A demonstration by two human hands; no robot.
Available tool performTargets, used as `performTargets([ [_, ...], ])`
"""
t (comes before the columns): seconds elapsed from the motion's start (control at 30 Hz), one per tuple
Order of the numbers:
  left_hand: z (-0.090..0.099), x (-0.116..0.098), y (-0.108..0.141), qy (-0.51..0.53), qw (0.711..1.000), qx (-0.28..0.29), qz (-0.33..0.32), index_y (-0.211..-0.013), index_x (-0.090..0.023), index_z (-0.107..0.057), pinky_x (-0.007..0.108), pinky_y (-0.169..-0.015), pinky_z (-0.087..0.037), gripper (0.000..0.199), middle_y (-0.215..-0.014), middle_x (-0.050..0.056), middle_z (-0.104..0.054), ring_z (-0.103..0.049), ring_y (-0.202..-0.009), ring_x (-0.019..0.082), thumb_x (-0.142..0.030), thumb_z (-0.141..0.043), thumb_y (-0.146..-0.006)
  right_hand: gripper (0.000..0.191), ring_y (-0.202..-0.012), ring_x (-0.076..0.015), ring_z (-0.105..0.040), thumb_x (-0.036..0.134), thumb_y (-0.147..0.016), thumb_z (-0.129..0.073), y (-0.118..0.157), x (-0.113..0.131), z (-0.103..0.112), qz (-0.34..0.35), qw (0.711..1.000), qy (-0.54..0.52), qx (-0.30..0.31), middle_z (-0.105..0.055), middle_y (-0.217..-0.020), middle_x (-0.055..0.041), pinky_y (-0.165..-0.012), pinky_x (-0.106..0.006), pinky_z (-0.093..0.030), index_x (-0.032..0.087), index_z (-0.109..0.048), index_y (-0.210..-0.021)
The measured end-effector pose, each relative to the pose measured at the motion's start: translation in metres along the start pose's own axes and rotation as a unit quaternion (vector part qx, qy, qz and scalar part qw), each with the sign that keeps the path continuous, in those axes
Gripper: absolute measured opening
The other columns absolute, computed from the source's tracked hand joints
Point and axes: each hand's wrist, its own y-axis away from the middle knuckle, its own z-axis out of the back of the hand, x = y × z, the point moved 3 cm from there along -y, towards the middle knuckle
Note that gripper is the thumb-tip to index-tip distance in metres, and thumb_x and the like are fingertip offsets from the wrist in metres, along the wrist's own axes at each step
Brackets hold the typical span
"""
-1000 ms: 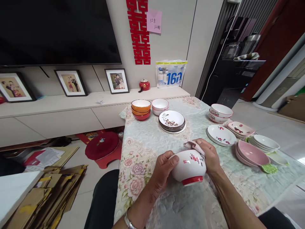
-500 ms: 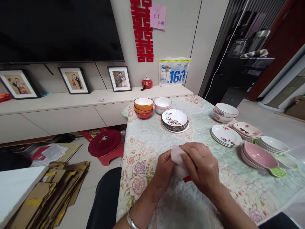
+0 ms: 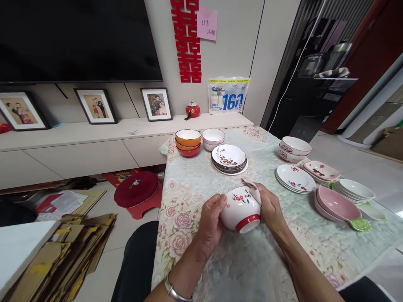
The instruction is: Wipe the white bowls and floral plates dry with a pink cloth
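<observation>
Bowl (image 3: 237, 209), red-footed, tilted above the worktop (image 3: 242, 268) between left hand (image 3: 211, 217), clasped around its left side, and right hand (image 3: 268, 206), curled over a pink cloth (image 3: 254, 191) against its right side

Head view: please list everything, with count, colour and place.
tablecloth: 1, pale green, centre
bowl: 1, white and red, lower centre
cloth: 1, pale pink, against bowl
stacked bowls: 3, orange and red, back
pink-rimmed bowls: 2, white, back
brown-rimmed plates: several, white, middle
flowered plates: several, white, right
red-rimmed bowls: 2, white, right
spotted dishes: stack, pink, right
green-handled dishes: 2, pink, right
small bowls: several, white, right
stool: 1, red, left
cabinet: 1, white, behind tablecloth
photo frames: 3, black, on cabinet
jar: 1, red, on cabinet
bag: 1, clear, on cabinet
television: 1, black, upper left
paper cutting: 1, red, top
note: 1, pink, top
cardboard: pile, brown, lower left
left hand: 1, on bowl
right hand: 1, on cloth
</observation>
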Motion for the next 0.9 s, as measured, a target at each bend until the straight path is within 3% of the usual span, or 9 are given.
performTargets([
  [0.13, -0.001, 0.0, 0.0, 0.027, 1.0, 0.005, -0.006, -0.067, -0.016, -0.051, 0.024, -0.056, -0.032, 0.034, -0.062, -0.004, -0.043, -0.037, -0.059, 0.01, -0.042, -0.07, -0.077, 0.035, -0.114, -0.0272, -0.055, 0.03, -0.095, -0.042, 0.016, 0.047, -0.011, 0.163, 0.975, 0.148, -0.007, -0.064, -0.12, -0.0114, -0.097, -0.045, -0.042, 0.02, -0.062, -0.122],
  [0.27, -0.003, -0.002, 0.003, 0.019, 1.0, 0.007, -0.016, -0.067, -0.016, -0.05, 0.024, -0.054, -0.03, 0.033, -0.062, -0.004, -0.042, -0.035, -0.059, 0.009, -0.041, -0.07, -0.076, 0.035, -0.118, -0.0295, -0.051, 0.024, -0.09, -0.048, 0.019, 0.065, -0.016, 0.24, 0.945, 0.219, 0.039, -0.06, -0.127, -0.0117, -0.1, -0.049, -0.036, 0.02, -0.063, -0.121],
  [0.37, -0.003, -0.001, 0.004, 0.011, 1.0, 0.005, -0.004, -0.063, -0.018, -0.044, 0.024, -0.054, -0.029, 0.038, -0.06, -0.005, -0.038, -0.031, -0.058, 0.009, -0.041, -0.071, -0.075, 0.036, -0.116, -0.0271, -0.054, 0.03, -0.093, -0.044, 0.009, 0.046, -0.009, 0.187, 0.973, 0.121, 0.055, -0.063, -0.122, -0.0103, -0.099, -0.044, -0.039, 0.02, -0.064, -0.12],
  [0.43, -0.003, 0.0, 0.004, 0.003, 1.0, 0.003, 0.009, -0.061, -0.019, -0.039, 0.024, -0.053, -0.027, 0.042, -0.058, -0.006, -0.034, -0.028, -0.056, 0.009, -0.042, -0.072, -0.074, 0.039, -0.106, -0.0245, -0.06, 0.036, -0.095, -0.038, 0.0, 0.024, -0.003, 0.068, 0.997, 0.015, 0.042, -0.068, -0.113, -0.0091, -0.092, -0.038, -0.045, 0.019, -0.067, -0.114],
  [0.5, -0.003, 0.001, 0.004, -0.001, 1.0, 0.0, 0.02, -0.059, -0.02, -0.036, 0.024, -0.051, -0.026, 0.045, -0.057, -0.006, -0.032, -0.027, -0.055, 0.008, -0.043, -0.073, -0.072, 0.04, -0.096, -0.0227, -0.063, 0.04, -0.095, -0.038, -0.004, 0.006, -0.001, -0.057, 0.994, -0.079, 0.051, -0.071, -0.106, -0.0076, -0.082, -0.033, -0.048, 0.019, -0.071, -0.108],
  [0.57, -0.003, 0.002, 0.004, 0.007, 1.0, -0.004, 0.03, -0.059, -0.02, -0.036, 0.024, -0.051, -0.026, 0.045, -0.057, -0.006, -0.033, -0.028, -0.054, 0.008, -0.043, -0.073, -0.071, 0.037, -0.083, -0.0202, -0.063, 0.042, -0.091, -0.045, -0.004, -0.004, 0.0, -0.134, 0.979, -0.149, 0.046, -0.072, -0.094, -0.0058, -0.068, -0.029, -0.047, 0.018, -0.072, -0.099],
  [0.7, -0.005, 0.002, 0.004, 0.047, 0.998, -0.018, 0.025, -0.062, -0.019, -0.043, 0.023, -0.053, -0.032, 0.039, -0.059, -0.005, -0.041, -0.035, -0.056, 0.009, -0.041, -0.074, -0.07, 0.03, -0.055, -0.0134, -0.05, 0.045, -0.083, -0.058, 0.001, -0.002, 0.001, -0.163, 0.96, -0.226, -0.003, -0.064, -0.067, -0.0007, -0.049, -0.025, -0.036, 0.018, -0.07, -0.083],
  [0.8, -0.005, 0.001, 0.005, 0.042, 0.998, -0.032, 0.02, -0.063, -0.019, -0.043, 0.022, -0.052, -0.032, 0.039, -0.058, -0.005, -0.043, -0.036, -0.054, 0.008, -0.042, -0.073, -0.072, 0.032, -0.057, -0.0139, -0.052, 0.048, -0.085, -0.058, 0.004, 0.005, 0.001, -0.137, 0.964, -0.228, -0.003, -0.065, -0.07, -0.0018, -0.051, -0.025, -0.038, 0.018, -0.071, -0.086],
  [0.9, -0.003, 0.001, 0.004, -0.029, 0.999, -0.024, 0.018, -0.06, -0.02, -0.04, 0.023, -0.049, -0.029, 0.044, -0.054, -0.006, -0.04, -0.033, -0.05, 0.008, -0.05, -0.068, -0.076, 0.032, -0.062, -0.0149, -0.055, 0.047, -0.087, -0.058, 0.004, 0.008, 0.002, -0.105, 0.977, -0.185, 0.008, -0.065, -0.07, -0.0016, -0.055, -0.025, -0.041, 0.019, -0.072, -0.088],
])
